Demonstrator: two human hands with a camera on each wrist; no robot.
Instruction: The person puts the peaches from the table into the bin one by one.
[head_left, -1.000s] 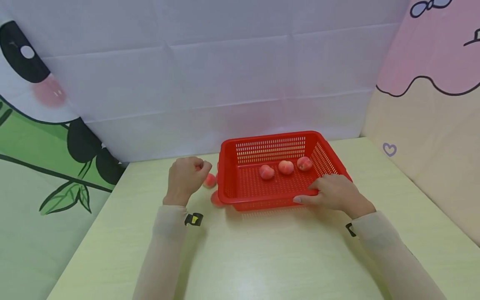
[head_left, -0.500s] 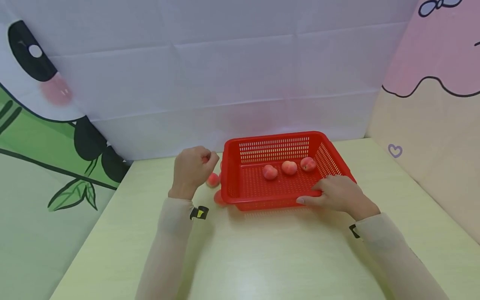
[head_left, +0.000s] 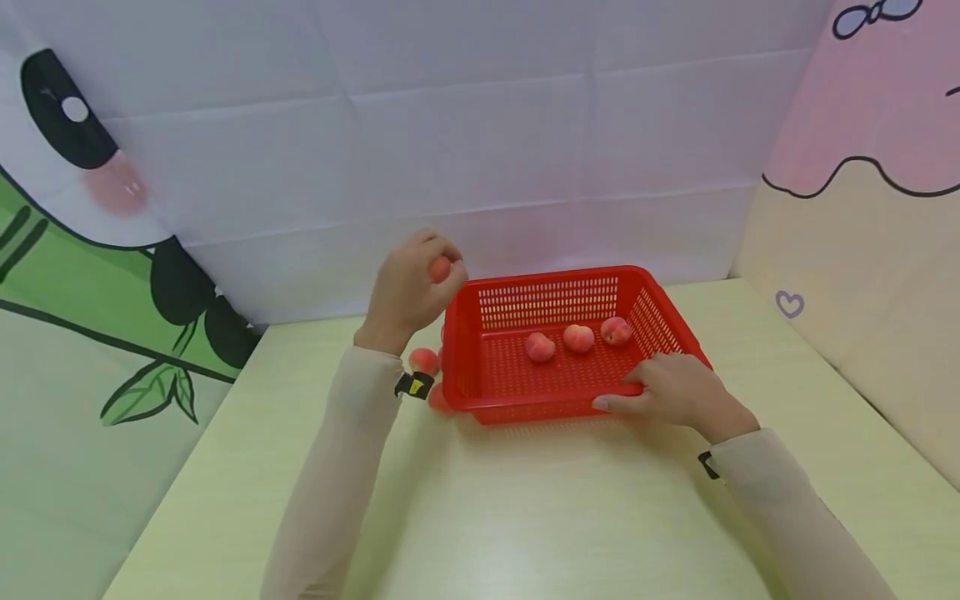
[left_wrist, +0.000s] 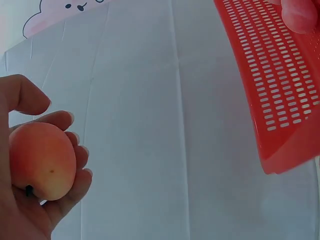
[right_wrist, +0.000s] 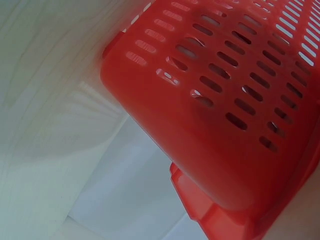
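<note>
My left hand (head_left: 412,292) is raised at the back left corner of a red plastic basket (head_left: 540,408). Its fingers curl round a peach (left_wrist: 45,160), which shows red and yellow in the left wrist view. At the basket's front right, my right hand (head_left: 675,392) grips the rim, thumb outside and fingers over the edge. Inside the basket three peaches lie in a slanting row: a left one (head_left: 540,347), a middle one (head_left: 578,337) and a right one (head_left: 616,331). The right wrist view shows the slotted basket wall (right_wrist: 215,100) close up.
Several more peaches lie on the table left of the basket, among them one (head_left: 424,361) beside the left wrist and one (head_left: 439,398) partly hidden by the basket's corner. A white cloth backdrop (head_left: 480,150) stands behind the pale wooden table (head_left: 495,517), with printed panels at both sides.
My left hand has risen and moved right toward the basket's back left corner, and the peach in it has come into sight. My right hand keeps its grip on the rim.
</note>
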